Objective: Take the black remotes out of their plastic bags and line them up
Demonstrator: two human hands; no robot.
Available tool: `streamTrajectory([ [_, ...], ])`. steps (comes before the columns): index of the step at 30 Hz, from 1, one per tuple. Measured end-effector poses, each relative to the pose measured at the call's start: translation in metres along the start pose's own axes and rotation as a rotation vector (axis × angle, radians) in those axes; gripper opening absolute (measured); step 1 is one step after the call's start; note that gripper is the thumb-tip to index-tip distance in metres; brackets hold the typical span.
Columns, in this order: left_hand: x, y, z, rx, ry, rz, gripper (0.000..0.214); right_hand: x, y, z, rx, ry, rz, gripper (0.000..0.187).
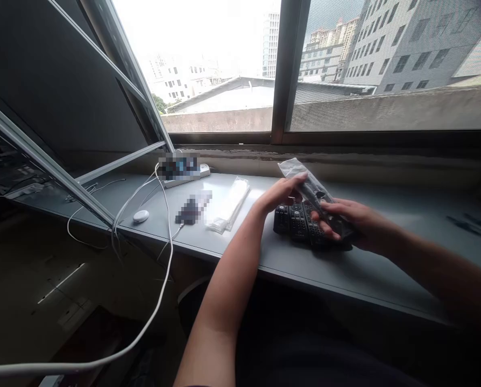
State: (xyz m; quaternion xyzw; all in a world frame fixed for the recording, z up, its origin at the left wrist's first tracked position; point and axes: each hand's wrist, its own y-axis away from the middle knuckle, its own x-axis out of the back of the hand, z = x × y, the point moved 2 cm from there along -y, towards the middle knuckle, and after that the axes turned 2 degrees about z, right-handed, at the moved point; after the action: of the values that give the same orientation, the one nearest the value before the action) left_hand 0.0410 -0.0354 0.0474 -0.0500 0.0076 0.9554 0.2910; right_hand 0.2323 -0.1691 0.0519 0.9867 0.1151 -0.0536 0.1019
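Note:
A clear plastic bag [292,167] with a black remote control [342,224] inside is held tilted between my two hands. My left hand [284,192] pinches the upper part of the bag near its far end. Lower down, my right hand [351,217] is wrapped round the bagged remote. Beneath them on the table, several black remotes [298,223] lie side by side, partly hidden by my hands. To the left rests a stack of clear plastic bags [229,205].
The grey table [208,244] runs along a window. On its left are a white power strip [188,176], a blurred-out dark device [192,209] on a cable and a round white object [141,216]. A white cable [168,263] hangs over the front edge beside a metal frame [119,158].

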Motion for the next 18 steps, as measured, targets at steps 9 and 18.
streamTrajectory([
  [9,-0.0018,-0.0054,-0.0003,-0.018,-0.067,0.008,0.052,-0.0027,0.0041,-0.0035,-0.047,0.001,0.022,0.035],
  [18,0.0005,-0.0085,-0.0080,-0.056,-0.136,-0.028,0.069,-0.0024,0.0037,-0.0040,-0.022,-0.030,0.049,0.032],
])
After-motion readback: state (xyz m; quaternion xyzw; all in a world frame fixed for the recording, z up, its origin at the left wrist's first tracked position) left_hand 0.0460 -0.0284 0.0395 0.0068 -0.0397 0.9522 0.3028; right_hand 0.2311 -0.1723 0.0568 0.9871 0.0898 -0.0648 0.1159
